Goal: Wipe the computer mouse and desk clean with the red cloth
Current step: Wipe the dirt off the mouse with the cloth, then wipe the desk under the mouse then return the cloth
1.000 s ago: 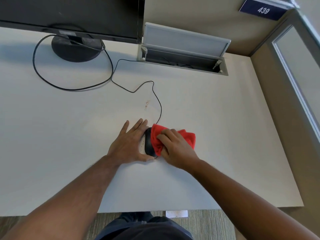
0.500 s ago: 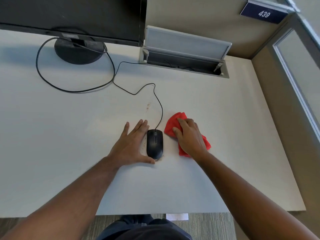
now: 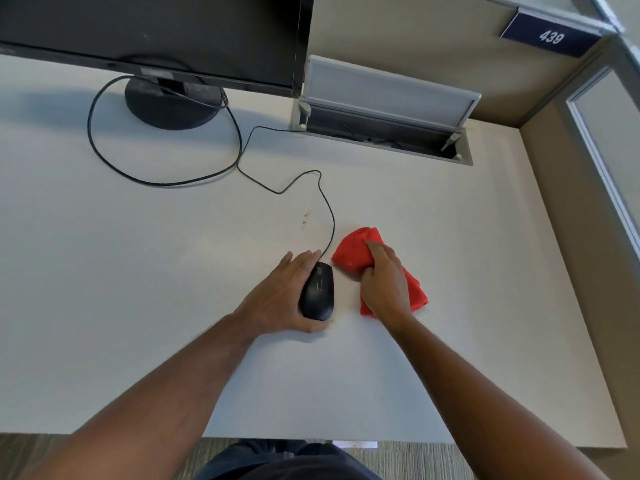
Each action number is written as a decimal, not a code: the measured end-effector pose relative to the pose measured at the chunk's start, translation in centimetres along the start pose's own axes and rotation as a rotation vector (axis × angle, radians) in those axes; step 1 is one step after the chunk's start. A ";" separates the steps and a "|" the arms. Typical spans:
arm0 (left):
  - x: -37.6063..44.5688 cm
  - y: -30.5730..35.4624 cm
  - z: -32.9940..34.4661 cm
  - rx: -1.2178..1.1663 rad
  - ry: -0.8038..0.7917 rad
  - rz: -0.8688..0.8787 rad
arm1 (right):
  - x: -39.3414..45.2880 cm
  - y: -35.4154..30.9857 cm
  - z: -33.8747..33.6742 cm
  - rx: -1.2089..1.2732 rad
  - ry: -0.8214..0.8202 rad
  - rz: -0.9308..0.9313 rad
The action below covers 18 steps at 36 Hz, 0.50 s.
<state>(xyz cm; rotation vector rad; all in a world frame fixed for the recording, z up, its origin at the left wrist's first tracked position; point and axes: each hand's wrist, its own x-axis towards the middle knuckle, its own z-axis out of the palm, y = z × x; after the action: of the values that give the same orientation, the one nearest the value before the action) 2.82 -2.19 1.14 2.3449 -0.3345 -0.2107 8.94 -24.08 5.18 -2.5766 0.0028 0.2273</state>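
The black computer mouse [image 3: 317,291] is steadied on the white desk [image 3: 138,271] by the left hand [image 3: 277,299], whose fingers are spread along its left side with the thumb curled round its near end. The red cloth [image 3: 349,254] is pressed flat to the desk just right of the mouse by the right hand [image 3: 384,282], palm down with fingers draped over it rather than closed in a fist.

A brownish stain [image 3: 306,218] is seen on the desk just beyond the mouse, left of the mouse cable [image 3: 330,216]. The cable could be snagged by a wiping stroke toward that stain, and the mouse dragged with it. Faint specks at the near end of the mouse could be missed unless the mouse is lifted.

Ample bare desk is left to the left and near side; the open cable tray [image 3: 384,133] and monitor stand [image 3: 169,105] bound the far side, and the desk edge lies well right.
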 end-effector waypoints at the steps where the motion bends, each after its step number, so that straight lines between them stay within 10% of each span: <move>1: 0.1 0.0 -0.2 -0.031 0.017 -0.010 | 0.6 -0.3 -0.1 0.067 0.044 0.020; 18: 1.4 -4.0 -6.2 -0.132 0.240 -0.219 | 12.6 -5.8 2.4 -0.038 0.112 0.149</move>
<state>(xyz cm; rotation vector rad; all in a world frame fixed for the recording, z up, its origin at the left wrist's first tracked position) 6.38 4.28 2.62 2.2434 0.0527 -0.0528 21.23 -17.35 4.11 -2.6259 0.2342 0.1393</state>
